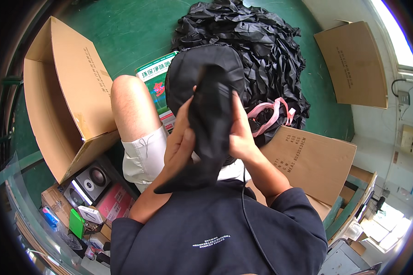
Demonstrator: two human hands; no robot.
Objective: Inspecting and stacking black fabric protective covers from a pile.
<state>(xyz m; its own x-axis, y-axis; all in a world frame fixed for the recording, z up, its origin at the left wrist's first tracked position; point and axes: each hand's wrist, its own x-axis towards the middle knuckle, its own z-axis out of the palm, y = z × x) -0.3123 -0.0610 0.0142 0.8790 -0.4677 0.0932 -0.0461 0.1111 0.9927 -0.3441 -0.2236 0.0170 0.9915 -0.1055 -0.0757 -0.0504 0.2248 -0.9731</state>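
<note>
A bunched piece of black cloth (211, 119) is gripped between my two hands in front of my chest, partly blurred by motion. My left hand (181, 140) is closed round its left side, with the thumb toward me. On the opposite side, my right hand (240, 135) closes on it too. A loose end of the cloth hangs over my left forearm. Just beyond it stands a round-topped black fabric-covered thing (179, 68), its lower part hidden by my hands and the cloth. Farther off, a large heap of crumpled black fabric pieces (243, 32) lies on the green floor.
Pink straps (273, 117) lie at the heap's near right edge. An open cardboard box (78, 59) stands left of my bare knee, beside a green-and-white printed container (156, 82). Cardboard (314, 160) lies near my right arm; another box (353, 66) leans by the wall.
</note>
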